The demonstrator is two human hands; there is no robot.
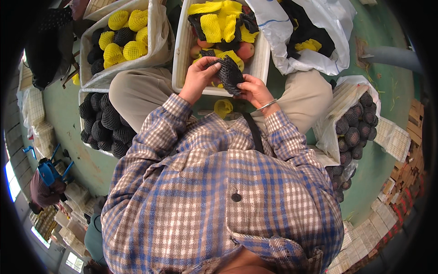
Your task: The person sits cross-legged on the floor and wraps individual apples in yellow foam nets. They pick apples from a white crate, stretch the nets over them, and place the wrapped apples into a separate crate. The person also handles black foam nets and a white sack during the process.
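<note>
Between my two hands I hold a black foam fruit net [230, 76], which looks flattened. My left hand [201, 77] pinches its upper left end between thumb and fingers. At its lower right side, my right hand [256, 90] grips the edge; a metal bangle [266, 105] circles that wrist. Beneath the net is a white plastic crate [179, 65] between my knees. Inside it lie red-yellow apples [245, 50], partly covered by a heap of yellow foam nets [224, 22] and some black ones. A loose yellow foam net [223, 108] rests in front of my lap.
Left stand a lined crate [130, 68] of fruit in yellow and black nets, and another with black-netted fruit [106, 126]. A white woven sack [279, 41] holds nets at upper right. Lined crates of netted fruit [352, 135] stand right. People [46, 186] are at far left.
</note>
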